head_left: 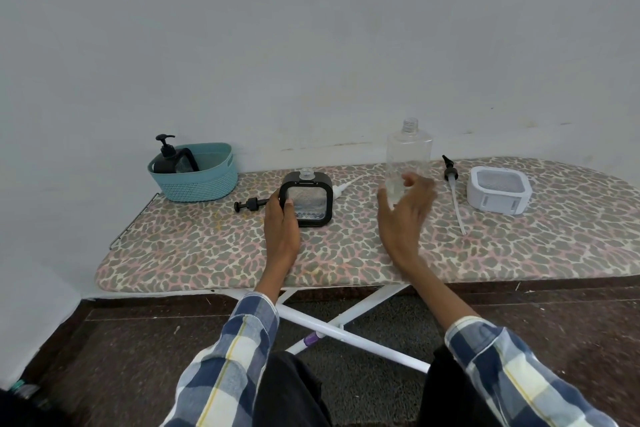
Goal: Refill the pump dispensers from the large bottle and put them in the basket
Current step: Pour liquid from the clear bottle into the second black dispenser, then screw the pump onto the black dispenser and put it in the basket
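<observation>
A black square dispenser (311, 199) with an open neck stands on the ironing board (194, 253); my left hand (282, 218) grips its left side. Its black pump head (250, 204) lies just to its left. The large clear bottle (409, 154) stands upright and uncapped, nearly empty. My right hand (405, 215) is blurred in front of its lower part, thumb and fingers spread loosely on either side; whether it touches the bottle is unclear. A white square dispenser (497, 196) lies flat at the right, with a loose pump (453, 189) beside it.
A teal basket (199, 185) sits at the board's back left corner and holds a black pump dispenser (169, 158). The wall runs close behind the board. The board's white legs cross below its front edge, above a dark floor.
</observation>
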Demonstrator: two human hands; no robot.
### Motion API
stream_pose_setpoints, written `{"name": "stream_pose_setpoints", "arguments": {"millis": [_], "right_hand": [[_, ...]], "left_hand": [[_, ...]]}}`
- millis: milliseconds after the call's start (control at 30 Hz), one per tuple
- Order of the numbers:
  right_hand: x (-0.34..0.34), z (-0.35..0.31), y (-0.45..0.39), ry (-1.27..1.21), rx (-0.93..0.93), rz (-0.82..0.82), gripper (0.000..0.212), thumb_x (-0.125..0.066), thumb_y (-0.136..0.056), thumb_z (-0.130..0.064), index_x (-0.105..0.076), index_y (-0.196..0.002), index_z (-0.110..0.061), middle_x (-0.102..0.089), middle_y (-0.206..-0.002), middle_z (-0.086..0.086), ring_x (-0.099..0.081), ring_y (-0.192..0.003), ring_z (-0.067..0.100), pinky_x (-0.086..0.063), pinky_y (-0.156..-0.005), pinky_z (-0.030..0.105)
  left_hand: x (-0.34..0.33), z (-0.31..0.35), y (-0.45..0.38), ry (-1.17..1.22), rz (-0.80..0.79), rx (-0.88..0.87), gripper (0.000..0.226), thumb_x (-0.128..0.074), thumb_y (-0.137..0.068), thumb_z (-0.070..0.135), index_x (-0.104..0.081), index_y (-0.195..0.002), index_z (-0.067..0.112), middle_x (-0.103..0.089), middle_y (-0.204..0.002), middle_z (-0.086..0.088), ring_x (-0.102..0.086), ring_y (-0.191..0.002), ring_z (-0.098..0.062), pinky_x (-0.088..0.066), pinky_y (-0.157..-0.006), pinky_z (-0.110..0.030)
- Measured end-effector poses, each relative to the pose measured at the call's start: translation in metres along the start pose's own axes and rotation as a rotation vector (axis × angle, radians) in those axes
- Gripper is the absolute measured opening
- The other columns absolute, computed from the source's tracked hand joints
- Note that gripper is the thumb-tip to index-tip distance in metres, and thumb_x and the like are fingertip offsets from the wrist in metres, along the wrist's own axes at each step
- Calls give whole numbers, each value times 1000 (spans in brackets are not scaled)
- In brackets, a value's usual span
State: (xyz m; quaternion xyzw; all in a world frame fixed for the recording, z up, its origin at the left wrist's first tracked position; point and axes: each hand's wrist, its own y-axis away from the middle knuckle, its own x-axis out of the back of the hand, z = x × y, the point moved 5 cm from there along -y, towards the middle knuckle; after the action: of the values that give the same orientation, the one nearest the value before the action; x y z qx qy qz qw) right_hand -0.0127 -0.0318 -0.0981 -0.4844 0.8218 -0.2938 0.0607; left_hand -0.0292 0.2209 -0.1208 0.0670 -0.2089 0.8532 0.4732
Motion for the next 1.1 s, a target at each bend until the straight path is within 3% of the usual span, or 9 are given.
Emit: {"name": "stream_pose_setpoints", "arguments": {"millis": [100,200,300,500,633,700,833,967,1100], "right_hand": [[-35,-10,6,-64,55,-286,47,-72,-98,-39,-44,-131,-22,-46,-119,-3,-52,-108,18,-54,-95,42],[-75,-14,6,-59,67,-564,70,-77,-90,-57,-45,-141,-21,-48,-125,-4,-53,-115,19,-54,-99,42],[-103,-15,7,-41,80,-688,75,-81,-86,-58,-47,-142,-22,-50,-130,-6,-49,-124,17,-50,-105,42],[-109,-8,10,-76,75,-659,66,-84,-84,-55,-53,-134,-23,-68,-121,-6,-66,-106,15,-55,-82,26],[-107,-5,7,-47,82,-632,67,-83,-84,-57,-54,-133,-22,-68,-117,-5,-66,-101,15,-58,-82,32],[-107,-5,8,-39,86,-631,67,-81,-84,-61,-54,-132,-22,-69,-116,-3,-66,-100,17,-59,-81,35],[-107,-3,7,-24,95,-632,66,-78,-85,-64,-53,-128,-21,-68,-111,0,-66,-95,19,-59,-80,41],[-107,-1,6,-25,94,-633,63,-78,-85,-65,-52,-126,-24,-67,-108,-1,-65,-93,17,-59,-78,41],[-107,-2,5,-20,88,-637,62,-79,-86,-63,-52,-126,-24,-66,-109,-2,-65,-93,17,-58,-78,37]], "left_hand": [[-1,-3,-2,6,-6,12,44,-36,-114,34,-48,-155,22,-53,-154,0,-48,-140,-19,-35,-118,-39],[1,-3,-1,-8,-2,18,48,-35,-111,39,-48,-155,23,-54,-154,2,-48,-140,-20,-37,-121,-47],[1,1,2,-7,6,32,44,-35,-115,33,-47,-157,24,-50,-149,13,-43,-136,-10,-32,-115,-36],[4,-5,0,-43,84,37,43,-32,-111,27,-60,-140,16,-55,-136,12,-49,-126,-11,-36,-114,-38],[18,-11,-6,-56,324,124,35,-34,-102,31,-63,-94,13,-66,-106,-7,-61,-99,-26,-45,-82,-41],[27,-22,-19,-91,391,256,27,-42,-103,25,-63,-93,11,-70,-102,-12,-67,-91,-27,-50,-75,-38],[48,-33,-51,-17,360,504,40,-42,-114,34,-62,-96,4,-76,-79,-15,-76,-60,-27,-66,-67,-43],[64,-32,-68,180,221,673,44,-49,-114,42,-57,-100,1,-71,-74,-19,-71,-59,-28,-62,-50,-32],[67,-33,-79,74,133,657,42,-71,-102,39,-62,-91,-1,-74,-64,-18,-75,-53,-27,-62,-52,-30]]}}
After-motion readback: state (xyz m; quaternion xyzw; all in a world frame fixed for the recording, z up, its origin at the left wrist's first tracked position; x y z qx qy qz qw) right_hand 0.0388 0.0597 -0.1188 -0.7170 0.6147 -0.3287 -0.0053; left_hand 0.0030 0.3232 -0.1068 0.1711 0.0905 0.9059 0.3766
